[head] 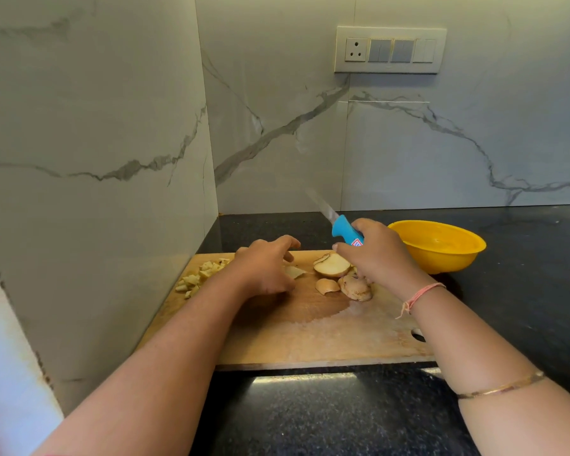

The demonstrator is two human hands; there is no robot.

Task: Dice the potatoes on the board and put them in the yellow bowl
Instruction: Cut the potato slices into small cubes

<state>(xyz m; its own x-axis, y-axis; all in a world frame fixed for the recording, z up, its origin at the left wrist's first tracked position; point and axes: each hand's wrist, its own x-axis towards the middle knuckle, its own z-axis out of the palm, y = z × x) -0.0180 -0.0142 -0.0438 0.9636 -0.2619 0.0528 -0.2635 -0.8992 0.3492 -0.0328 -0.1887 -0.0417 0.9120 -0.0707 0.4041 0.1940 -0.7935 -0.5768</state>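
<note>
Wooden and pale with wear, the board (310, 330) lay mid-frame on a black speckled worktop (310, 416), its left edge close to the marble wall (96, 143). The yellow bowl (441, 245) stood on the worktop at centre right, just beyond the board's far right corner.

A heap of diced pieces (199, 274) sat at the board's far left corner. Near the middle lay a potato half (331, 266), cut face up, with a curl of peel (326, 286) and a brownish lump (356, 287) just below it.

The right hand (375, 255) hung over these, fingers clenched round the blue handle of a knife (339, 225) whose blade pointed up and to the left. It covered part of the potato and the lump. The blade was blurred against the wall.

The left hand (264, 268) hovered over the board, its fingers (287, 241) loosely bent and grasping nothing I could see. A thin slice (295, 272) lay at its fingertips; whether they touched it, I could not tell.

The right forearm hid part of the board's handle hole (418, 335). A switch panel (390, 49) hung on the wall at upper right.
</note>
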